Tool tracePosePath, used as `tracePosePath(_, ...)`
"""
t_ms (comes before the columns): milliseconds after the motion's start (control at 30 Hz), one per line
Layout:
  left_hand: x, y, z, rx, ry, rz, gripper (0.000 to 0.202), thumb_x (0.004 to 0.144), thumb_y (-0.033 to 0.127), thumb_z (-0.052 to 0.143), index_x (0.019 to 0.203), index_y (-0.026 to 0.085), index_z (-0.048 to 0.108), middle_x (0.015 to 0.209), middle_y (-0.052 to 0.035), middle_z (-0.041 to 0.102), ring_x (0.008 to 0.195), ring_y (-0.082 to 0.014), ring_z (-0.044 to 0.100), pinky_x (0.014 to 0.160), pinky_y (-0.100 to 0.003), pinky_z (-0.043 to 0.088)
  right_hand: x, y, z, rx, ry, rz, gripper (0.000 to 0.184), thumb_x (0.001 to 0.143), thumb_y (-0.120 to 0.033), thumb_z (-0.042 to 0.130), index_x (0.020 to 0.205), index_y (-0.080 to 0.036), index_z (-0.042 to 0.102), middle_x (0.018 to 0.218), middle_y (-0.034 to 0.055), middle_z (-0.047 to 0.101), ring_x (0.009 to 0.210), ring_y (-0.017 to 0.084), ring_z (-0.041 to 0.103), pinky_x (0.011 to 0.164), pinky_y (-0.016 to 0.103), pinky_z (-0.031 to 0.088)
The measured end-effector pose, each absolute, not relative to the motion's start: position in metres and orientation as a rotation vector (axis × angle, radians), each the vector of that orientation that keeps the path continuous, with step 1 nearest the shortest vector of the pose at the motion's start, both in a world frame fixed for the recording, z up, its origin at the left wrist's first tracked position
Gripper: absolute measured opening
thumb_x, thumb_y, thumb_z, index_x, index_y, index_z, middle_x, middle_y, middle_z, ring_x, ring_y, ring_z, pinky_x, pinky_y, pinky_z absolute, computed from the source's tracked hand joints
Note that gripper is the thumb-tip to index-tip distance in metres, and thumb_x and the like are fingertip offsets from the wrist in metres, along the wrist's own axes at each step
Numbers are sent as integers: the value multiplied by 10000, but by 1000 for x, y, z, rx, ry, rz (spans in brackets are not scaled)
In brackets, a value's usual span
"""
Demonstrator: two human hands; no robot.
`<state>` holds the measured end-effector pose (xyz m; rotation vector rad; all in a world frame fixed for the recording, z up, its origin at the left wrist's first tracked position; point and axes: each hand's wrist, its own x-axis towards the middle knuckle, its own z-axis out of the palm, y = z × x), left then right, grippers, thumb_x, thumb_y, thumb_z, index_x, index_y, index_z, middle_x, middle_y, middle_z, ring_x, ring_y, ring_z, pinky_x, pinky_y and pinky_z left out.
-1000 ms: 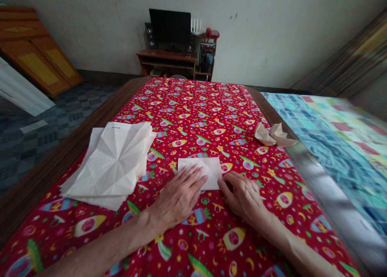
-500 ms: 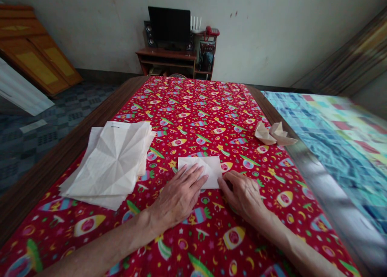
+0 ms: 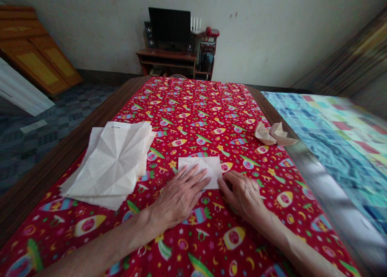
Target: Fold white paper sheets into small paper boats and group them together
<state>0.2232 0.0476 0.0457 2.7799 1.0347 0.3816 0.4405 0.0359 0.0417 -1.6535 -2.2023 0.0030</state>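
Note:
A small folded white paper (image 3: 208, 166) lies on the red patterned tablecloth (image 3: 196, 120) in front of me. My left hand (image 3: 178, 196) rests flat on its near left part, fingers stretched out and slightly spread. My right hand (image 3: 242, 194) sits at the paper's near right corner, fingers curled, with the fingertips pressed on the paper's edge. Nothing is lifted off the cloth.
A stack of creased white sheets (image 3: 111, 164) lies to the left. Two folded beige paper shapes (image 3: 273, 134) sit at the right edge of the table. A bed with a blue patterned cover (image 3: 338, 144) adjoins the right side. A desk with a monitor (image 3: 171, 25) stands at the far wall.
My left fingers have spread a little and slid slightly right over the paper. The right hand has stayed at the corner.

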Motion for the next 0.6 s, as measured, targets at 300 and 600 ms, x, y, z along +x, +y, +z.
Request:
tracePosePath(300, 220, 47, 43, 2841, 983, 407, 429, 968, 285, 387, 1395, 251, 371, 1493, -27, 351, 1416, -239, 208, 1139, -479, 248, 439, 29, 41, -1517, -2286, -269, 272, 899, -236, 478, 1141, -177, 587, 1168, 147, 606, 1044, 277, 566, 794, 374, 459)
tracePosePath(600, 214, 49, 48, 2840, 931, 343, 423, 955, 322, 425, 1377, 327, 402, 1527, -25, 274, 1418, -285, 183, 1123, -498, 266, 444, 21, 37, -1123, -2653, 119, 578, 957, -269, 398, 1484, -134, 203, 1490, 117, 320, 1392, 224, 255, 1112, 439, 330)
